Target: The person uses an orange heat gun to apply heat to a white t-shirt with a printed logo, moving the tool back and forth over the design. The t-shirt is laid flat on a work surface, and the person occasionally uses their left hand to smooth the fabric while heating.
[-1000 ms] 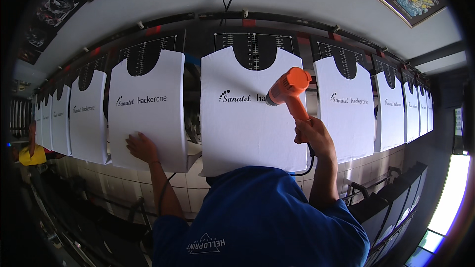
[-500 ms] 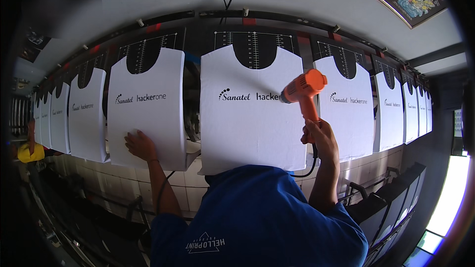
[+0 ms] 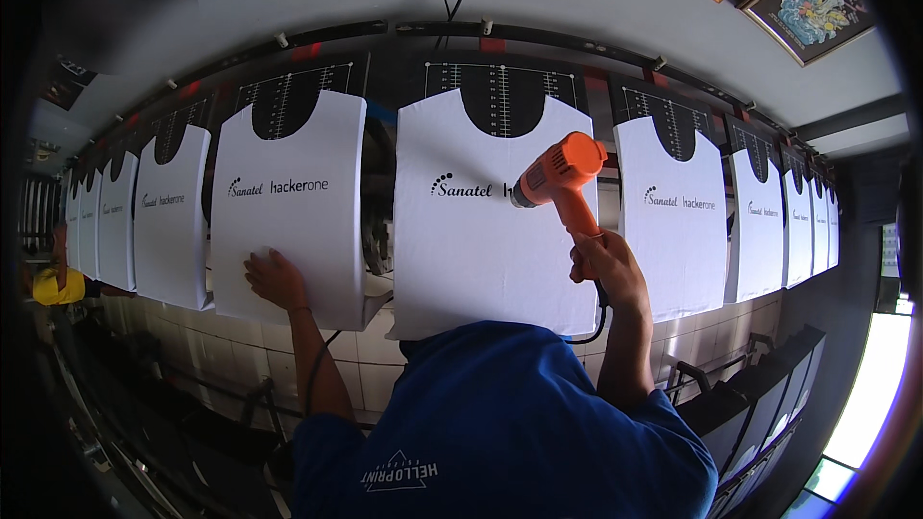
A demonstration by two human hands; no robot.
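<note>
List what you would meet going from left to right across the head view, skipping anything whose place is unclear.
Another person's yellow garment, the camera wearer's left hand, the orange blower, the rightmost framed picture.

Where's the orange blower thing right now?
In the head view, right of centre: the right hand holds the orange blower over the middle white shirt.
</note>
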